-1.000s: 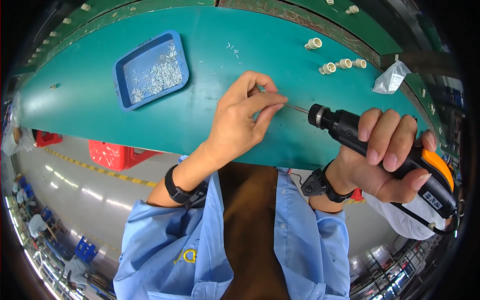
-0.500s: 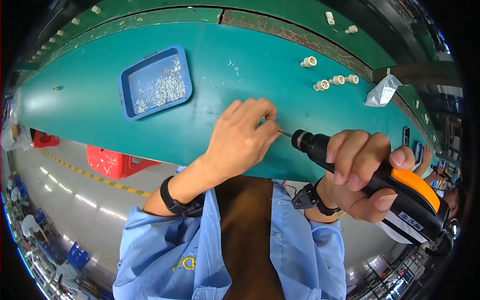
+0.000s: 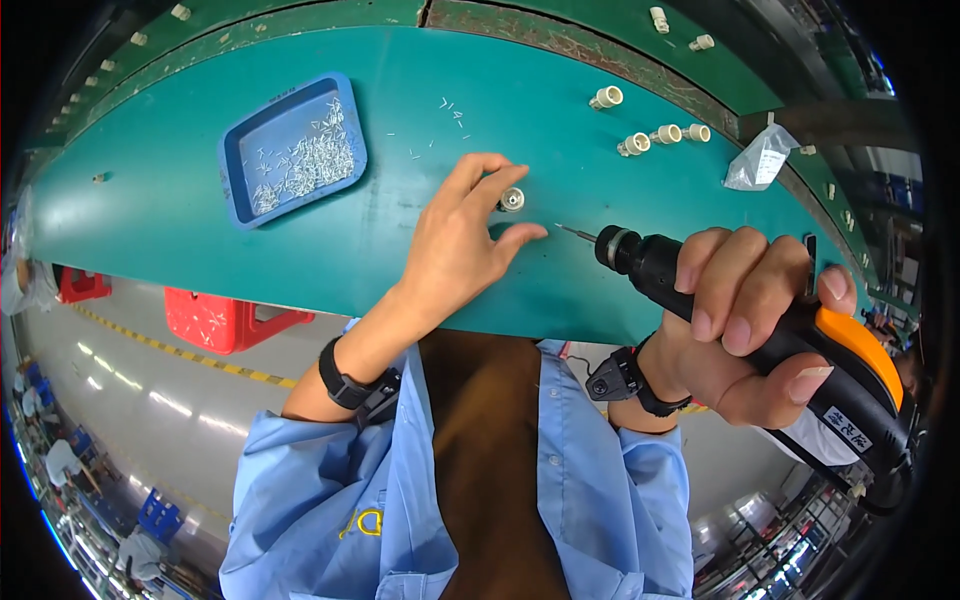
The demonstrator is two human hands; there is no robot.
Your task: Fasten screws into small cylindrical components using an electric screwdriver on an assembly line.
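In the head view, a small round silver-and-white cylindrical piece sits over the table between the thumb and the forefinger of the left hand. That hand is loosely spread, thumb well apart from the fingers; whether its hidden fingers touch the piece I cannot tell. The right hand is wrapped around a black power screwdriver with an orange back panel. Its slim metal bit points left, the tip just beside the left thumb's end and near the piece, apart from both.

The near edge of the smooth green tabletop runs below both wrists. Along the far side stands a scuffed green ledge. Open green surface stretches between the left hand and the blue rectangular plastic tray, which holds a heap of thin silver metal pins. A few loose pins lie beyond the hand. Four cream cylindrical sockets and a clear plastic bag are farther right, near the ledge.

The piece shows a ring-like end with a pale centre, partly covered by the fingers. The screwdriver's collar is black and ribbed; its body slants down to the right.
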